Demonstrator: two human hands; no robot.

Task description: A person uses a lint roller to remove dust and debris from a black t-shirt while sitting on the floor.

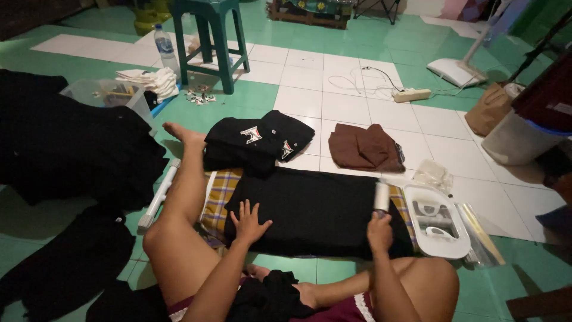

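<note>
On the tiled floor, seated, legs spread around the work. Black garment (pixel 316 209) lies flat on a plaid cloth (pixel 219 197) between my knees. Left hand (pixel 248 222) rests open on it, fingers splayed, palm down near the left edge. Right hand (pixel 379 231) is closed around the handle of a lint roller (pixel 381 197), its white head upright at the garment's right edge. Hands well apart.

Risks as I judge them:
- Only one palm pins the fabric; a roller stroke across it could drag and bunch the far side, since the plaid cloth beneath may slide on tile.
- White plastic tray (pixel 438 219) sits just beside my right hand (clear wrappers next to it); a wide elbow swing could knock it.
- Folded black shirts (pixel 259 142) and the brown folded piece (pixel 363 146) lie near the top edge; pushing the garment forward could nudge the stacks.
- Dim light, black on black: missed lint is likely.
</note>
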